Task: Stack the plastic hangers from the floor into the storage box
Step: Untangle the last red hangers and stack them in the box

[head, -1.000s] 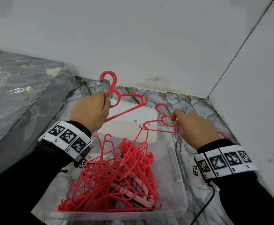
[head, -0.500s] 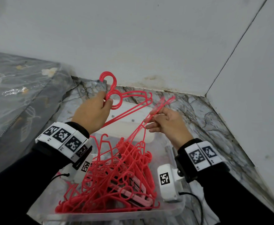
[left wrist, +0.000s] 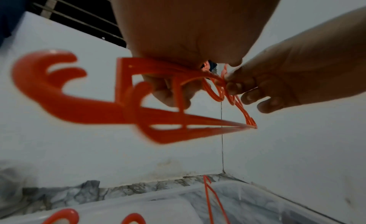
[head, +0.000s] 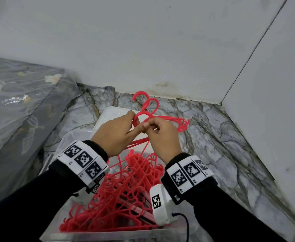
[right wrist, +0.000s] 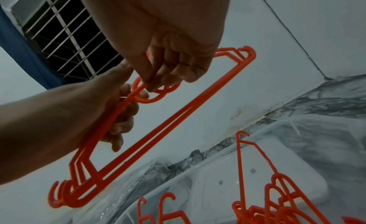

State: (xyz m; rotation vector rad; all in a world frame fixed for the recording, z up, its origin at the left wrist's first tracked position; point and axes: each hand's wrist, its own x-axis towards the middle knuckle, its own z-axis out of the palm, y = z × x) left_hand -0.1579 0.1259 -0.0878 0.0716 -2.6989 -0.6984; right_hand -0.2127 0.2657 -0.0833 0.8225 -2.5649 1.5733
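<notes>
Both hands meet above the clear storage box (head: 68,142), which holds a tangled pile of red plastic hangers (head: 125,198). My left hand (head: 134,119) grips a small bunch of red hangers (head: 148,105) at their necks, hooks pointing to the far wall. My right hand (head: 148,125) pinches the same bunch just below the hooks, its fingers touching the left hand's. From the left wrist, the held hangers (left wrist: 89,111) run flat together under the left hand (left wrist: 178,39). The right wrist view shows the hangers (right wrist: 168,118) aligned side by side beneath the right hand (right wrist: 168,71).
A white lid (head: 111,110) lies on the marble floor (head: 213,137) at the box's far end. A dark flowered, plastic-covered mattress (head: 12,102) borders the left. White walls meet in a corner (head: 221,103) at the back right.
My right hand carried its hanger left and up to the left hand's hanger. The two now lie together, and the hands touch where they were apart.
</notes>
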